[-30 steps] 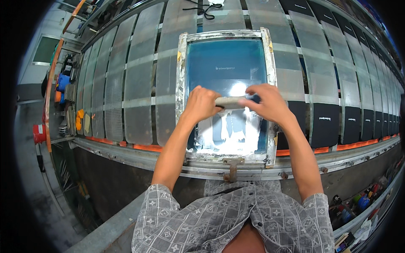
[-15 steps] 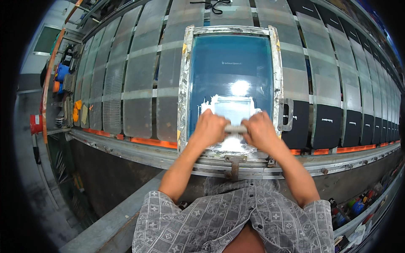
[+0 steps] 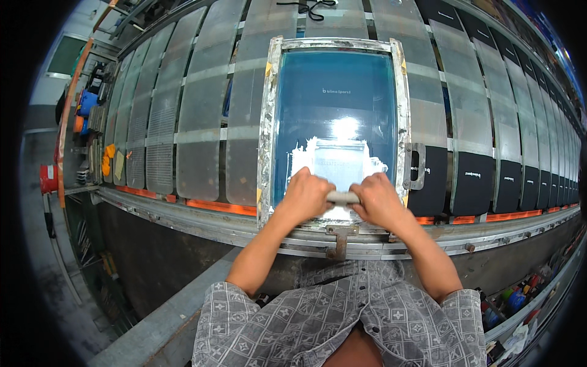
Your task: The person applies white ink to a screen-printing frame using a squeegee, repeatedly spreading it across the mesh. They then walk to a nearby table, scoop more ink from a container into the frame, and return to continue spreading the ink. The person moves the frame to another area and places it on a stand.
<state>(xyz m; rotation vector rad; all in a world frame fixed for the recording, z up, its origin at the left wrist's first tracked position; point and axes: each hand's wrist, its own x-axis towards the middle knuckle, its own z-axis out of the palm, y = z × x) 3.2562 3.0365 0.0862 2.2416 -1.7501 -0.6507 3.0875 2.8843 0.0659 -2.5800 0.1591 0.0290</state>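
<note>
Both my hands grip a squeegee by its pale bar-shaped handle, over the near end of a framed printing screen. My left hand closes round the handle's left end, my right hand round its right end. The squeegee's blade is hidden below the handle and hands. The screen's mesh is blue, in a worn frame smeared with white. White ink lies in ragged patches around a paler rectangle just beyond my hands. A metal handle sticks out from the frame's right side.
A long row of grey boards runs left and right under the screen. Black fabric pieces with small white prints lie on the right-hand boards. A metal rail runs along the near edge. A black cord lies at the far side.
My hands and the squeegee have come slightly nearer to me, toward the screen's near edge. More of the pale rectangle shows beyond them.
</note>
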